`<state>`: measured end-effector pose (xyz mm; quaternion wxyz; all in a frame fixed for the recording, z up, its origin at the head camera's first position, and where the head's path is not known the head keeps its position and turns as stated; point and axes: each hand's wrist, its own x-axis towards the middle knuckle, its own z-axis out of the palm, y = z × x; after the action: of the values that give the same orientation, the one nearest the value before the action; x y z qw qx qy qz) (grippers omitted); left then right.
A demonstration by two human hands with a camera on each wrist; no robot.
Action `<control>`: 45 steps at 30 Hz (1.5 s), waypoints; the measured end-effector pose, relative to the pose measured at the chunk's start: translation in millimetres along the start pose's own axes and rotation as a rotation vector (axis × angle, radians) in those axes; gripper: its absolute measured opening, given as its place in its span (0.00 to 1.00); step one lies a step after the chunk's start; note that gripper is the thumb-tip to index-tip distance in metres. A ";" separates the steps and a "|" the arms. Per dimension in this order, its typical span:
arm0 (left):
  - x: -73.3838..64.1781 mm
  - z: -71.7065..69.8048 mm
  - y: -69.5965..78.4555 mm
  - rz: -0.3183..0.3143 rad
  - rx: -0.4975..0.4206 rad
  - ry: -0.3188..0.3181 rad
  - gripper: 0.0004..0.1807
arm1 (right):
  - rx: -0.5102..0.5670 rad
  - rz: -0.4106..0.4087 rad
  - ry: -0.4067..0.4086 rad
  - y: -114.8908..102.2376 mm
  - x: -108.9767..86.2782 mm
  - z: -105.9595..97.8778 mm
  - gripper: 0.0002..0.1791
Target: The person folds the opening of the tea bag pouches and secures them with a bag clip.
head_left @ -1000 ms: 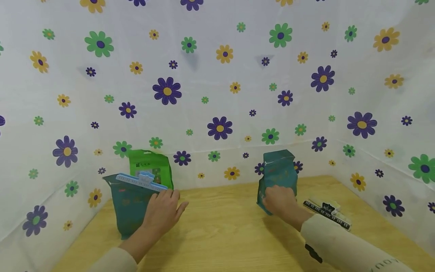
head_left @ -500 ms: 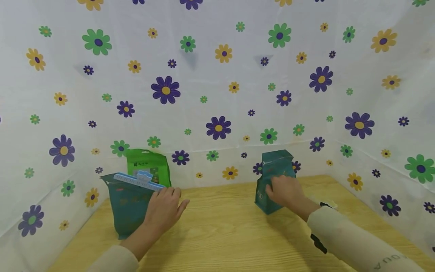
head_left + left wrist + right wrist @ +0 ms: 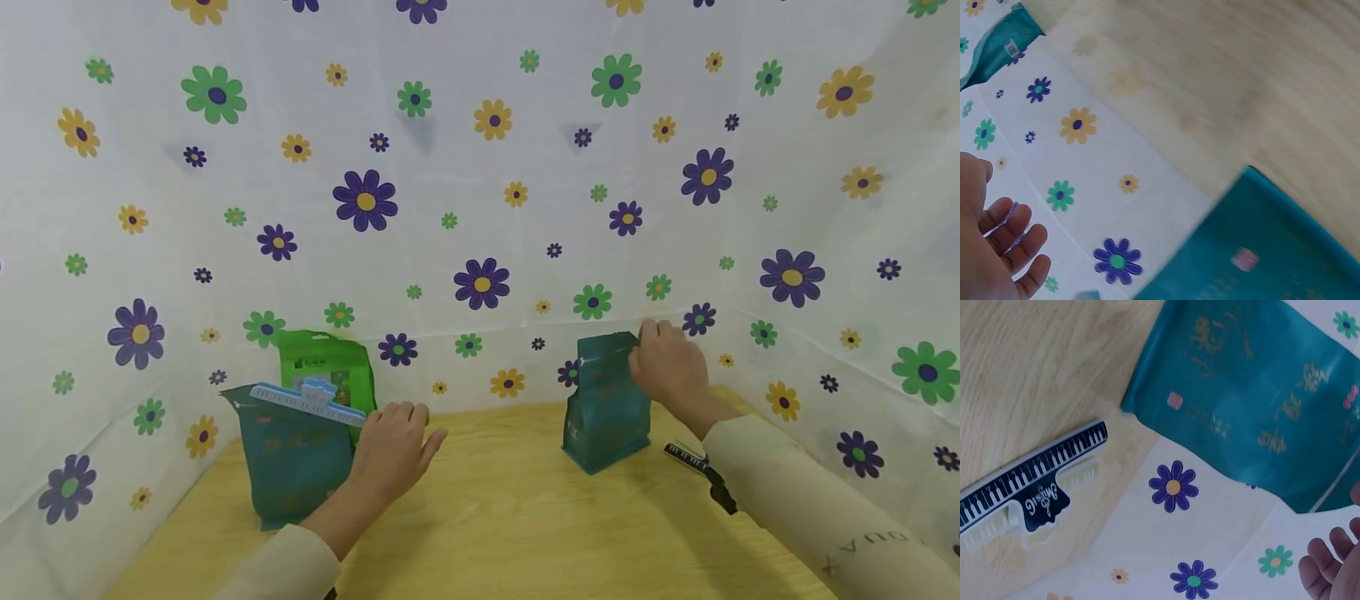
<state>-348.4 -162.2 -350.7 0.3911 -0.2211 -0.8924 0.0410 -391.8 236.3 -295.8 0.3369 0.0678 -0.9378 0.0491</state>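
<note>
My left hand (image 3: 393,450) is just right of a teal bag (image 3: 292,467) whose top edge carries a blue piano-print clip (image 3: 307,402). In the left wrist view, that hand's fingers (image 3: 1019,240) are loosely bent with nothing between them, apart from the bag (image 3: 1260,244). My right hand (image 3: 672,367) is at the upper right corner of a second teal bag (image 3: 609,408), which stands upright on the table. In the right wrist view, the thumb is right by this bag's top edge and the loosely bent fingers (image 3: 1322,559) lie beyond it, holding nothing.
A bright green bag (image 3: 330,362) stands behind the left teal bag. A black piano-print clip (image 3: 1035,478) lies on the wooden table (image 3: 480,517), partly hidden by the right sleeve in the head view. A flower-patterned sheet (image 3: 450,167) rises behind and at both sides.
My right hand has moved up from the front of the right teal bag to its upper right corner. My left hand has shifted slightly right, away from the clipped bag.
</note>
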 end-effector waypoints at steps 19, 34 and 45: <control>53.9 -16.9 51.6 0.081 -0.018 0.010 0.21 | -0.008 -0.090 -0.103 10.8 10.5 3.9 0.09; 68.4 -8.9 71.5 0.056 -0.046 -0.023 0.22 | 0.062 -0.172 -0.018 4.0 8.2 9.9 0.12; 74.0 -7.8 77.8 0.052 -0.047 -0.028 0.21 | 0.147 -0.213 -0.026 -18.0 4.7 9.1 0.10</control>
<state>-358.7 -61.4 -314.1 0.3720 -0.2528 -0.8925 0.0331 -398.3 216.9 -299.0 0.3222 0.1924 -0.9234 0.0807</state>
